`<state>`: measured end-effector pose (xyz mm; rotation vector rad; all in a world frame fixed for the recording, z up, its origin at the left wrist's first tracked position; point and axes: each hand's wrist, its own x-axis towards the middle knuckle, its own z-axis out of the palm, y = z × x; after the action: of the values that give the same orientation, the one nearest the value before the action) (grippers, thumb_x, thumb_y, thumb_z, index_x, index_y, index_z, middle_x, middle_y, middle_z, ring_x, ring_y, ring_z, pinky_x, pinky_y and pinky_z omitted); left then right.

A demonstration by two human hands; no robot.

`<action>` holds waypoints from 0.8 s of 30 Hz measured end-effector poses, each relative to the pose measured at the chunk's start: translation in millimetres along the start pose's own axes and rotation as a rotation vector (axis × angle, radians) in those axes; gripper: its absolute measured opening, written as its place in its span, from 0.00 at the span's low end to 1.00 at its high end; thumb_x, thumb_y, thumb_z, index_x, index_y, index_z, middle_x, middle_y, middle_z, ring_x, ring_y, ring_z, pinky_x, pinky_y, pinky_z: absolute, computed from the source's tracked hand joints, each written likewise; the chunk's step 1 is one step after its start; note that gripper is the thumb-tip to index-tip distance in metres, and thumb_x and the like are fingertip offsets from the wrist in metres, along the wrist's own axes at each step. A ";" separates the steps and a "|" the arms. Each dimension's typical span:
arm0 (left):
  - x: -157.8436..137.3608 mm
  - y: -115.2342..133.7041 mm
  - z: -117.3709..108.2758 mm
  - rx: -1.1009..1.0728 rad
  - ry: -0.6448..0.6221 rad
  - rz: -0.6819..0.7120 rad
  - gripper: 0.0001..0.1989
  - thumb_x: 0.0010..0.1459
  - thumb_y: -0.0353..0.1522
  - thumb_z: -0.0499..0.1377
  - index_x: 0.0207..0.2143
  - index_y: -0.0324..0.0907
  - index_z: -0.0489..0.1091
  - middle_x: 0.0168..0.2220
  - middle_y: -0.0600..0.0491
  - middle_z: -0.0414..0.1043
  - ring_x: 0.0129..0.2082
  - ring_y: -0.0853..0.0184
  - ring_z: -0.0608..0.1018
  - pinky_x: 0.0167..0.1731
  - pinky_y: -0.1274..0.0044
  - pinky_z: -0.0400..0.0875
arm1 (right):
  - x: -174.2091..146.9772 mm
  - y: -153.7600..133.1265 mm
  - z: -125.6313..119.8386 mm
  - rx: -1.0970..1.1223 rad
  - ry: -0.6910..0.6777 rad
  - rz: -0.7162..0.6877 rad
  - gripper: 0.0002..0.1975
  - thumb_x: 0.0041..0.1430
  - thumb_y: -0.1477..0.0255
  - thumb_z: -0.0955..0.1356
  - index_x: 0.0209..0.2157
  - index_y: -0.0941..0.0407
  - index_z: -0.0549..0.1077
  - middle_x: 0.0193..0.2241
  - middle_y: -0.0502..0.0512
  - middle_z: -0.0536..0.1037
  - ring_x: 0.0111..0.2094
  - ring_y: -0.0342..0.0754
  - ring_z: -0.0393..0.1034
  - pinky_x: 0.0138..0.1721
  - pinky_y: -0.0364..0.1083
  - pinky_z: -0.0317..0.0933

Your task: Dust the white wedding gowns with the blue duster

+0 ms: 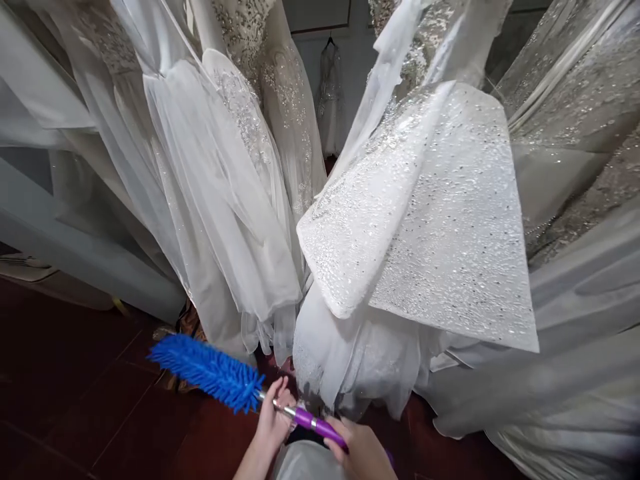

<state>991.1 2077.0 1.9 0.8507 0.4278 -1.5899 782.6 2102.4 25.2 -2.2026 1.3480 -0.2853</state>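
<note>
A duster with a fluffy blue head (210, 370) and a purple handle (305, 419) lies across both hands, its head pointing left. My right hand (361, 445) is wrapped round the purple handle near its end. Around the metal shaft just below the blue head, my left hand (274, 415) is loosely closed with its fingers curled upward. Ahead of the hands hangs a stiff white sequined skirt (450, 233), with layers of sheer tulle (365, 360) beneath it. To the left of that hangs a white gown (225, 200) with a soft, gathered skirt.
More pale gowns crowd the right side, including a beaded one (570, 127). Far back, a dress (330, 100) hangs on a black hanger. The floor is dark red tile (135, 427). A brown bundle (190, 323) lies behind the duster head.
</note>
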 end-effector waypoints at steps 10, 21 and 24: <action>-41.4 -119.5 183.8 0.271 -0.616 0.090 0.13 0.51 0.40 0.57 0.25 0.40 0.64 0.11 0.66 0.44 0.13 0.80 0.50 0.19 0.84 0.54 | -56.8 77.0 -133.2 -0.067 0.335 0.011 0.18 0.63 0.64 0.58 0.52 0.52 0.65 0.37 0.56 0.76 0.37 0.47 0.74 0.34 0.42 0.67; 36.1 -294.0 15.2 0.138 0.191 -0.279 0.19 0.55 0.36 0.55 0.15 0.43 0.54 0.10 0.61 0.53 0.10 0.75 0.59 0.15 0.81 0.56 | -173.0 171.2 -42.1 0.012 -0.115 0.288 0.19 0.58 0.72 0.59 0.49 0.56 0.71 0.40 0.61 0.79 0.39 0.52 0.75 0.37 0.46 0.69; 16.0 -280.7 -30.1 0.090 0.311 -0.180 0.18 0.58 0.34 0.50 0.16 0.43 0.53 0.10 0.59 0.56 0.11 0.75 0.63 0.16 0.82 0.60 | -163.9 150.9 -24.9 -0.205 -0.243 0.191 0.21 0.49 0.81 0.63 0.46 0.56 0.73 0.35 0.61 0.80 0.32 0.54 0.76 0.31 0.46 0.68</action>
<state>730.2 2146.0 -82.2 1.1625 0.6731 -1.6548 578.7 2183.4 -20.5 -2.1642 1.4890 0.1928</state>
